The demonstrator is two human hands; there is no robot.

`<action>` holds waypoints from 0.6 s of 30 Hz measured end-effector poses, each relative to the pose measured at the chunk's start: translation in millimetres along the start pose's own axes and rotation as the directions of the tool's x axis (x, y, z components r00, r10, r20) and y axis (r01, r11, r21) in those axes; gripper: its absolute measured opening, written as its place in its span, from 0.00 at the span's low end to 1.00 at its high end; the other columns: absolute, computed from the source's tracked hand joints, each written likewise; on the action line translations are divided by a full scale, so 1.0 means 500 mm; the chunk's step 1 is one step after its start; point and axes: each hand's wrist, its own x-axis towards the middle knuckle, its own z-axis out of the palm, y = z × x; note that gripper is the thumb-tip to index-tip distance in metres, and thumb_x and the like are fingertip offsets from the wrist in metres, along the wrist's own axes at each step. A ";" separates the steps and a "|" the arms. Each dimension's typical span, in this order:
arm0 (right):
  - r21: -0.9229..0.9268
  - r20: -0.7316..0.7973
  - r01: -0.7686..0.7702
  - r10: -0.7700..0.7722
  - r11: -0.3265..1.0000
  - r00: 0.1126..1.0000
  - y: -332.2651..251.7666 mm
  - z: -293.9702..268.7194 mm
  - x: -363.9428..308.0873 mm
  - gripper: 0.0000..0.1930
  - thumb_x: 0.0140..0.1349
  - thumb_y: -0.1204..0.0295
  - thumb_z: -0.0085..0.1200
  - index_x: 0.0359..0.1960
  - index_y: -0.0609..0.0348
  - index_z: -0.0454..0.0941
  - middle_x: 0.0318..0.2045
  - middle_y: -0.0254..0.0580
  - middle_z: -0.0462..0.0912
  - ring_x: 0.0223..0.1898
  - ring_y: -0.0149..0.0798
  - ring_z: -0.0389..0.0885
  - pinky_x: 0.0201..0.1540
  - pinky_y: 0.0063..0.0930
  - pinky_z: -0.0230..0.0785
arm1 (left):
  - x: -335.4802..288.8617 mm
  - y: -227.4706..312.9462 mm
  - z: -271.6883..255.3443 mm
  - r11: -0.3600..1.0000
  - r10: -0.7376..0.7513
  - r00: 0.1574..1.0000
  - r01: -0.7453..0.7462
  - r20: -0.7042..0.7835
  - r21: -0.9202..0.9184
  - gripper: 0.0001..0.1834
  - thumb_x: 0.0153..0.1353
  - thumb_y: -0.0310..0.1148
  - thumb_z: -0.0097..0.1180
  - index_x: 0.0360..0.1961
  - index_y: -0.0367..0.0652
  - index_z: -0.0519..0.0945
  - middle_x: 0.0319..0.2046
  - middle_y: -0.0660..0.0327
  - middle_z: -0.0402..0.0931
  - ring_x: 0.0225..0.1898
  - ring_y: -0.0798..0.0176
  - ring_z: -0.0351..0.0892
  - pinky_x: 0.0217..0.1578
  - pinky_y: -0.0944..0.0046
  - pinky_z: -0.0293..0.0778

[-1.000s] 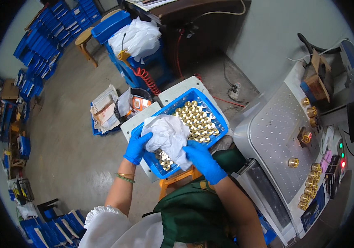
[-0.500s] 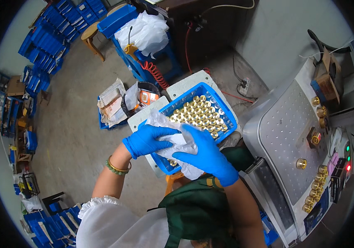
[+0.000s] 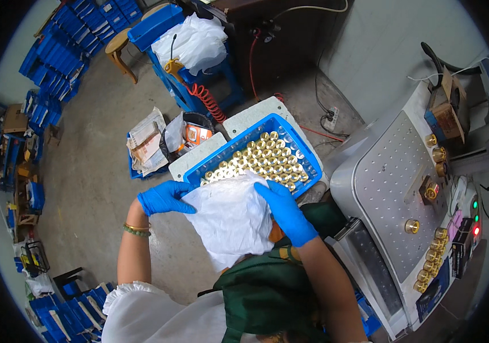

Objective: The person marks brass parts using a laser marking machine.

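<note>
Stretched between my blue-gloved hands is a thin, crumpled white sheet (image 3: 230,220); whether it is cloth, paper or plastic I cannot tell. My left hand (image 3: 168,198) pinches its upper left corner, and my right hand (image 3: 284,208) grips its upper right edge. The sheet hangs down over the near side of a blue plastic tray (image 3: 307,150) and hides part of it. Rows of shiny gold-coloured metal rings (image 3: 273,157) stand in that tray, in a transparent liner with round pockets.
At right stands a grey perforated machine table (image 3: 378,166) holding several brass rings (image 3: 434,260). A lined bin (image 3: 198,121) sits beyond the tray's left. Behind it, white sheets (image 3: 193,43) are heaped on a blue stool, beside a yellow air gun (image 3: 174,67) with a red coiled hose.
The white sheet, bunched between my hands before, is now spread out and hangs down. My left hand has moved left and my hands are farther apart.
</note>
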 end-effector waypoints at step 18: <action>-0.817 -0.273 0.201 -0.670 0.541 0.691 -0.015 -0.053 0.078 0.29 0.57 0.75 0.56 0.60 0.66 0.62 0.59 0.61 0.66 0.61 0.55 0.65 0.60 0.44 0.59 | 0.270 -0.086 0.147 0.694 0.176 0.803 0.309 -0.570 0.651 0.27 0.51 0.32 0.59 0.55 0.48 0.73 0.41 0.47 0.77 0.43 0.46 0.79 0.44 0.49 0.75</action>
